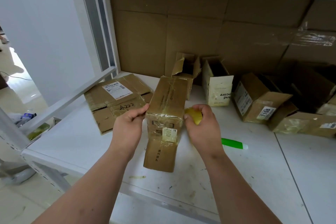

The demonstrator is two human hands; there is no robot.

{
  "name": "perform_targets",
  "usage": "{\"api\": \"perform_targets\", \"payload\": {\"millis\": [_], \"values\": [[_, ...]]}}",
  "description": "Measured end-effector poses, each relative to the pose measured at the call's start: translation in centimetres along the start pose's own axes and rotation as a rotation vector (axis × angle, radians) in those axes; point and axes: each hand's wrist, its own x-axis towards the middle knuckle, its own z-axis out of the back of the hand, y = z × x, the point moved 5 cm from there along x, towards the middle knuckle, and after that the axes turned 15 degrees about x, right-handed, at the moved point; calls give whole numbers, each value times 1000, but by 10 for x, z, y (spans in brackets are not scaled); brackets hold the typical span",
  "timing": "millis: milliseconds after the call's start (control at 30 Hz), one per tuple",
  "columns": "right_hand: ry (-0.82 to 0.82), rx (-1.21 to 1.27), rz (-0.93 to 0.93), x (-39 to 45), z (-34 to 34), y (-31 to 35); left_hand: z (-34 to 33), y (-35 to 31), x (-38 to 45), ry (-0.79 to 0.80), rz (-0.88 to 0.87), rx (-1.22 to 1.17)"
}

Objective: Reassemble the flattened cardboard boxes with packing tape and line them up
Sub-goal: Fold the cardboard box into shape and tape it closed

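Left hand (130, 123) grips the taped box (166, 107); right hand (201, 123) clutches the tape roll (194, 116). Flattened cardboard (116, 100) lies left, a green-handled tool (234, 143) right (both on the counter (81, 143)).

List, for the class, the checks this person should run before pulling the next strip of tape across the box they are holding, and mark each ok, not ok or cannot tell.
1. Left hand steadies the cardboard box: ok.
2. Right hand holds the yellow tape roll at the box's side: ok.
3. Near flap closed: not ok, it hangs open.
4. Tape end free: cannot tell.
5. Green-handled cutter within reach on the white shelf: ok.
6. Flattened boxes remaining: ok, pile at left.
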Motion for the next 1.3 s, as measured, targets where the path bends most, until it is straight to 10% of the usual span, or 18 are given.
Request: {"api": "perform_targets", "payload": {"millis": [433,967,1300], "values": [[-53,116,17,-11,10,-5,-37,-33,-15,18,-178,804],[-183,399,-71,-38,67,-5,-31,-45,-29,-35,-208,678],[-262,382,-52,-30,126,-2,28,-50,-61,495,-112,300]]}}
